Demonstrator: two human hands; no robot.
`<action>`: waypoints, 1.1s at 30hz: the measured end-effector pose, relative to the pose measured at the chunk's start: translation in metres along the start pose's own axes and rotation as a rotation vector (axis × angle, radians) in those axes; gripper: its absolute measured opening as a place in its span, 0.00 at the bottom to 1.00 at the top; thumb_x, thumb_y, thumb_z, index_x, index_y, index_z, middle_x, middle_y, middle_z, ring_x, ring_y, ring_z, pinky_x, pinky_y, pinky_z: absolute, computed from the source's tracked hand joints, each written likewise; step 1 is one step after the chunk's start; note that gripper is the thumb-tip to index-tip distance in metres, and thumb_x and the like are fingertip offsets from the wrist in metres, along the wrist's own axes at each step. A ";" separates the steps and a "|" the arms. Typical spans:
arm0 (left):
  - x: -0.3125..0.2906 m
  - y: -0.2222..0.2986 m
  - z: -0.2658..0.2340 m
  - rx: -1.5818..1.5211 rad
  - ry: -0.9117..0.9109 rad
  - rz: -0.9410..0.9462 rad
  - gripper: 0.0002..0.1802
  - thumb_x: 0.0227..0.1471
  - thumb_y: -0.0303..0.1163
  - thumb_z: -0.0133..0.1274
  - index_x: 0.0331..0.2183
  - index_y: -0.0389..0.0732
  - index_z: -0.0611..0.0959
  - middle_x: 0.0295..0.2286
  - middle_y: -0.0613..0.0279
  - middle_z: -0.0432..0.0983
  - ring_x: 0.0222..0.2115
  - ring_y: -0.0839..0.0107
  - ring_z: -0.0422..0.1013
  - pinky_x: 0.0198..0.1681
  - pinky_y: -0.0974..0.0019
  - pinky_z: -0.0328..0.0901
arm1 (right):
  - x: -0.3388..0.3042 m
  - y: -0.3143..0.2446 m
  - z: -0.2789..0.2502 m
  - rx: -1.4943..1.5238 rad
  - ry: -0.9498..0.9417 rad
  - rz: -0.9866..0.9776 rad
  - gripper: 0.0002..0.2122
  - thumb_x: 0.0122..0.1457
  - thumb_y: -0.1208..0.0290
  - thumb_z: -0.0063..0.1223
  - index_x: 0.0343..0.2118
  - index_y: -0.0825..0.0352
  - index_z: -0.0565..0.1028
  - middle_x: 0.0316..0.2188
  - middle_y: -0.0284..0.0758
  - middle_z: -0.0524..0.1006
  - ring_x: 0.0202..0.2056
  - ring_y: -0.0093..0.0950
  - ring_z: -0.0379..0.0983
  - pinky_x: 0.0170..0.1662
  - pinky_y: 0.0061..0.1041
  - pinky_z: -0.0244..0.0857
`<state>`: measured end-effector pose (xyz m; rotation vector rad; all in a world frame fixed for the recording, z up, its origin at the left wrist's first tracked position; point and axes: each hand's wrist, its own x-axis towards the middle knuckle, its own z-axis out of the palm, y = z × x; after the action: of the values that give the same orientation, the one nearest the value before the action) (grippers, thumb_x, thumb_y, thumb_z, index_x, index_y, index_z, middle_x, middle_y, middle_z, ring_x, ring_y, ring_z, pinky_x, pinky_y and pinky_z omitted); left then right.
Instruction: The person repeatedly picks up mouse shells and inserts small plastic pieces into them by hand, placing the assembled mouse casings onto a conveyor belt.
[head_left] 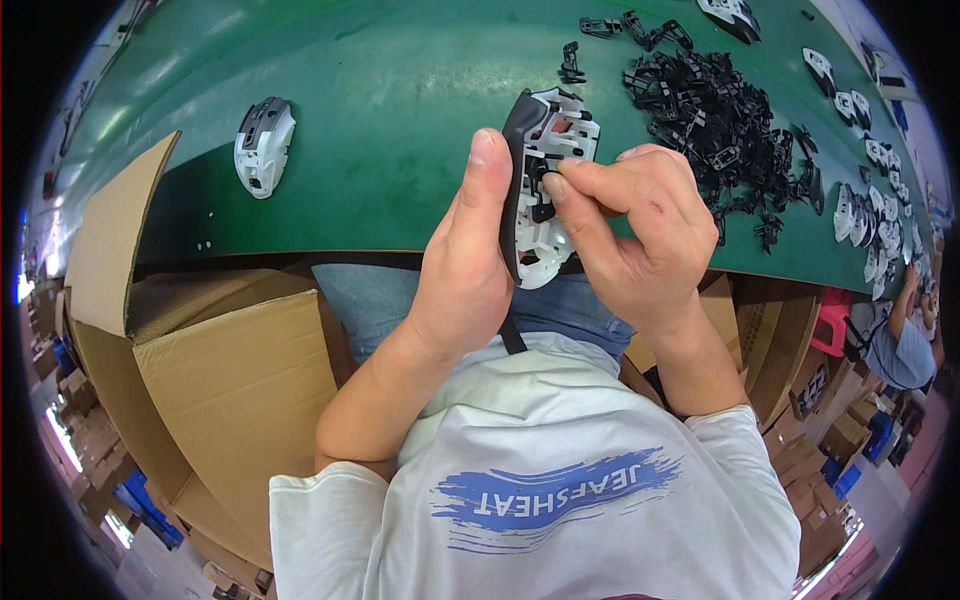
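My left hand (460,255) holds a black-and-white plastic shell (545,262), shaped like a computer mouse cover, upright above the near table edge. Its black outer side rests against my palm and thumb; the ribbed white inside faces right. The thumb points up, and the other fingers are hidden behind the shell. My right hand (650,225) pinches a small black plastic clip (541,188) between thumb and index finger, at the inside of the shell. The fingertips partly cover the clip, so I cannot tell how it sits there.
The green table (380,120) bears a heap of black clips (715,120) at right and a similar shell (265,147) at left. More white shells (870,220) lie far right. An open cardboard box (230,370) stands at lower left. Another person (898,345) sits at far right.
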<state>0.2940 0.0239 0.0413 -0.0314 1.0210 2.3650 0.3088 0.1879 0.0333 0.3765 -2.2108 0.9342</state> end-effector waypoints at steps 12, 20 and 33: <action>-0.010 -0.015 -0.002 0.254 0.068 -0.035 0.32 0.80 0.52 0.33 0.59 0.35 0.78 0.51 0.61 0.79 0.49 0.77 0.74 0.57 0.68 0.68 | -0.004 -0.005 -0.019 -0.063 -0.237 -0.013 0.06 0.50 0.75 0.72 0.29 0.62 0.83 0.23 0.27 0.78 0.28 0.30 0.78 0.46 0.35 0.74; -0.010 -0.015 0.009 0.182 0.063 0.023 0.32 0.80 0.52 0.33 0.62 0.33 0.74 0.51 0.58 0.78 0.49 0.75 0.74 0.56 0.69 0.68 | 0.001 -0.003 -0.027 -0.069 -0.219 0.055 0.06 0.50 0.76 0.70 0.28 0.61 0.81 0.24 0.29 0.78 0.27 0.32 0.77 0.47 0.36 0.74; -0.012 -0.017 -0.003 -0.024 0.051 -0.055 0.38 0.78 0.58 0.28 0.66 0.38 0.74 0.60 0.54 0.76 0.60 0.63 0.74 0.65 0.56 0.68 | -0.008 -0.006 -0.040 0.104 -0.276 0.256 0.08 0.54 0.72 0.74 0.37 0.64 0.87 0.30 0.31 0.82 0.34 0.29 0.82 0.55 0.40 0.75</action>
<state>0.3115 0.0255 0.0309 -0.1275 1.0022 2.3377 0.3370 0.2120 0.0507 0.2878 -2.5098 1.1986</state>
